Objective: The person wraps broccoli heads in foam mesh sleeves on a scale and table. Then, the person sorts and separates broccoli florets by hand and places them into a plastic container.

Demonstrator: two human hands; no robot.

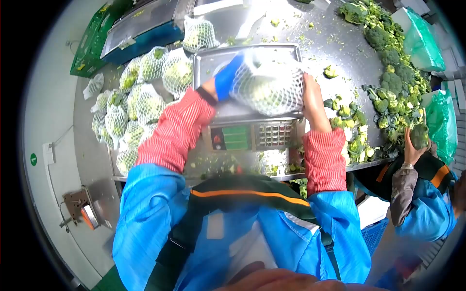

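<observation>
A white mesh net bag point(269, 87) with pale green pieces inside is held above the metal tray of a weighing scale point(235, 137). My left hand point(227, 79), in a blue glove, grips the left side of the net bag. At the bag's right side is my right hand point(313, 99), bare, with its fingers closed on the netting. Part of the fingers of each hand is hidden by the bag. Blur and glare cover the bag's top.
Filled net bags point(147, 104) lie in a pile at the left. Broccoli pieces point(391, 72) are heaped along the right. A co-worker's hand point(412, 148) holds a broccoli head at far right. A green crate point(92, 41) stands at upper left, beside a blue-sided container point(145, 43).
</observation>
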